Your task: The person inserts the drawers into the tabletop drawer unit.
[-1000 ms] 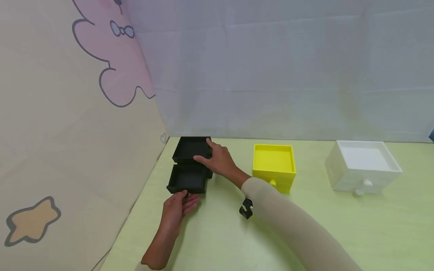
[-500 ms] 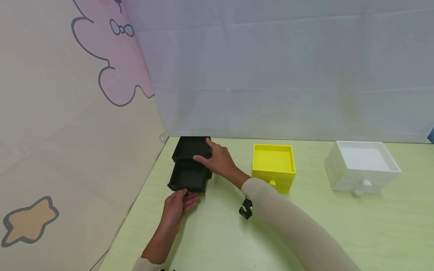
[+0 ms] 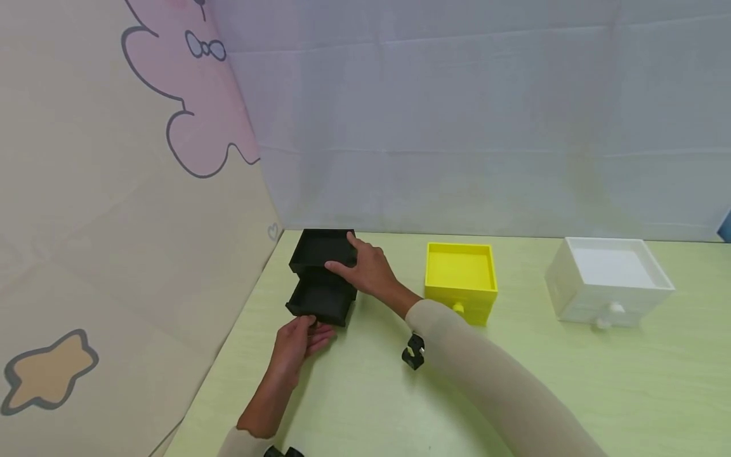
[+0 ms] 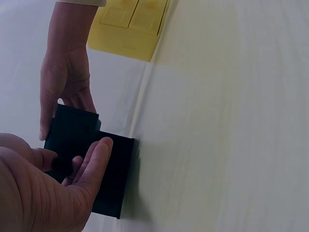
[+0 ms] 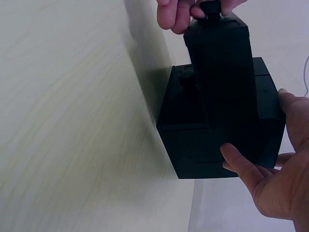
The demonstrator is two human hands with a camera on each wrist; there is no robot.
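Note:
A small black drawer cabinet (image 3: pixel 320 247) stands on the table at the left. Its upper drawer (image 3: pixel 321 299) is pulled out toward me and looks bare inside. My left hand (image 3: pixel 293 346) pinches the drawer's round black knob (image 4: pixel 62 166) between thumb and fingers. My right hand (image 3: pixel 370 270) grips the cabinet from the right side, its thumb and fingers spread over the rim and wall. In the right wrist view a second knob (image 5: pixel 187 78) shows on the lower front, under the pulled-out drawer (image 5: pixel 219 63).
A yellow drawer cabinet (image 3: pixel 461 266) stands right of the black one. Farther right is a white drawer cabinet (image 3: pixel 617 263). A pale curtain (image 3: pixel 457 127) hangs behind the table, and a patterned wall (image 3: pixel 143 241) borders its left side.
The black drawer has slid a little way back toward the cabinet and sits slightly skewed, my left hand moving with it. My right hand has kept its place on the cabinet.

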